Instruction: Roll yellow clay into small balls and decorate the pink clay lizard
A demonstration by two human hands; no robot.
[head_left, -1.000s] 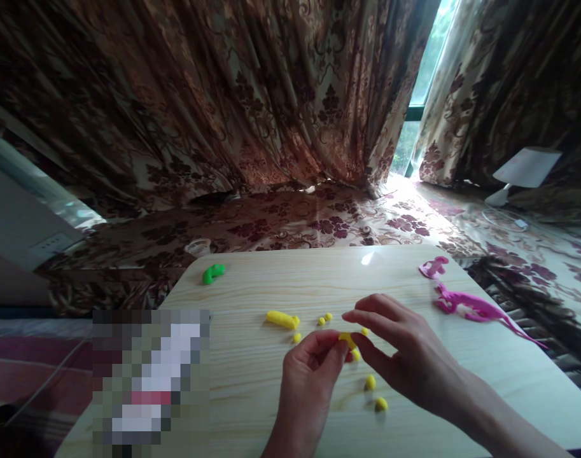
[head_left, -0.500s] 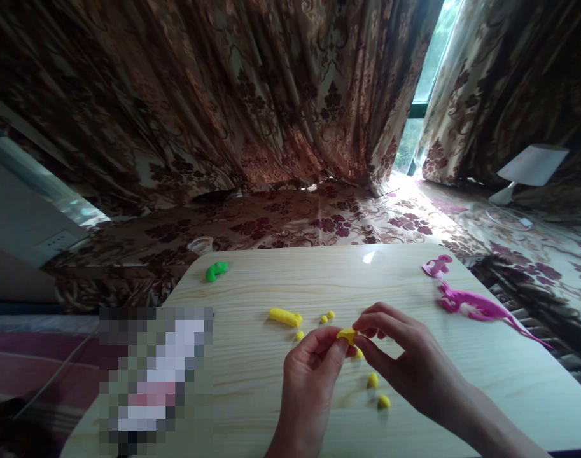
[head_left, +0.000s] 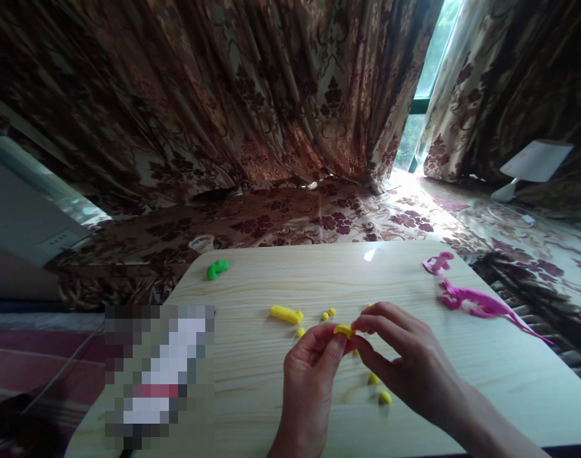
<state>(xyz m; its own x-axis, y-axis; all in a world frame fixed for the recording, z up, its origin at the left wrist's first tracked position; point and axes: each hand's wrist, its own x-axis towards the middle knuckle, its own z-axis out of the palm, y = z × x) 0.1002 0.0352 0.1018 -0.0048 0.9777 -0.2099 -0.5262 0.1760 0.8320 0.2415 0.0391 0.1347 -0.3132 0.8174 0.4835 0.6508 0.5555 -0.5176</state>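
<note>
Between the fingertips of both hands is a small flattened piece of yellow modelling clay (head_left: 342, 331). My left hand (head_left: 313, 372) pinches it from the left with thumb and fingers. From the right, my right hand (head_left: 402, 350) grips its edge between thumb and forefinger. Behind my left hand lie a yellow clay roll (head_left: 285, 314), lumpy at its right end, and two tiny yellow balls (head_left: 328, 314). Another yellow ball (head_left: 300, 332) sits close to the left knuckles. Near my right hand are more yellow balls (head_left: 384, 397), some partly covered by the fingers.
A green clay shape (head_left: 217, 269) rests at the far left of the wooden table (head_left: 252, 280). Pink clay figures (head_left: 485, 304) lie along the right edge. A blurred-out object (head_left: 175, 356) occupies the left side. A white lamp (head_left: 536, 160) stands on the ledge beyond.
The clay piece has shifted slightly left and tilted in my fingertips, now looking more curved. Both hands keep hold of it. The whole view has moved a little.
</note>
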